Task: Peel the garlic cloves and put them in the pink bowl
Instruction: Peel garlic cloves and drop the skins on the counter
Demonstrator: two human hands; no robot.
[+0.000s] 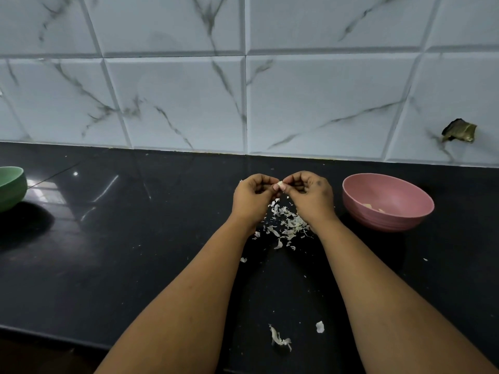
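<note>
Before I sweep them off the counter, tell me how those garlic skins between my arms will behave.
The garlic skins look thin and curled, so probably very light and floppy, apt to scatter or flutter rather than slide together. Small flecks lie spread over the glossy black counter, so some may cling and need a second pass.

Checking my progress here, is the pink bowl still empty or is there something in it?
Not empty: the pink bowl holds a few pale pieces at the bottom, likely peeled cloves.

Your black countertop (pixel 108 265) carries a green bowl (pixel 10 188) at its far left; marble-veined wall tiles (pixel 175 103) rise behind the countertop.
</note>
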